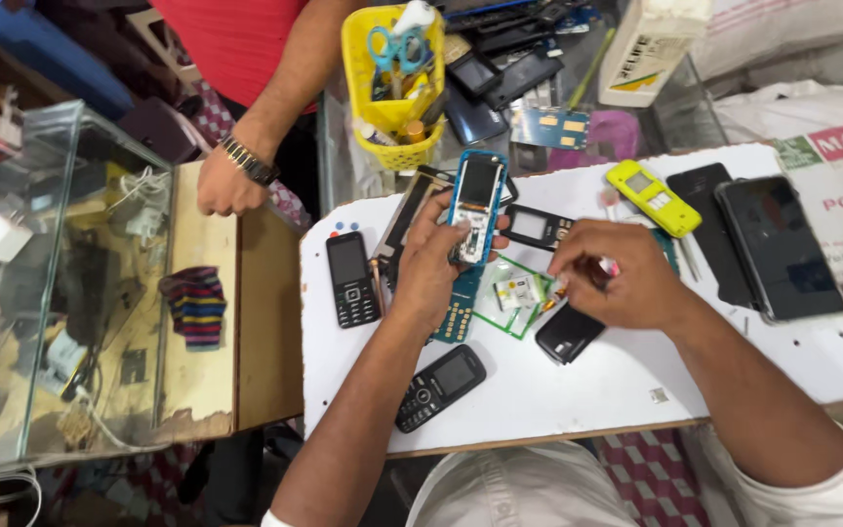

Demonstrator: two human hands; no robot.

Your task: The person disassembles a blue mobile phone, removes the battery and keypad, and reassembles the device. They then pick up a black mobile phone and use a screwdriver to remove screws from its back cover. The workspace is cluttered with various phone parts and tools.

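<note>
- Glass display case point(51, 283) fills the far left, cluttered with cables and small parts.
- Striped cloth point(194, 305) lies on the wooden counter point(265, 322) beside it; another person's hand point(226, 185), with a wristwatch, rests on that counter.
- Black keypad phone point(352, 278) lies flat at the left of the white worktable point(587, 390); a second black phone point(440, 386) sits nearer the wearer.
- Left hand point(431, 268) grips an opened blue phone point(475, 207), fingers curled round its lower body, holding it tilted above the table.
- Right hand point(612, 275) is pinched shut over small parts near a dark back cover point(568, 334); what the fingertips hold is hidden.
- Yellow phone point(652, 197) and two dark smartphones point(778, 249) lie to the right.
- Risk, as I judge it: loose parts could roll off the crowded table, or the tilted phone could slip from a one-handed grip.
</note>
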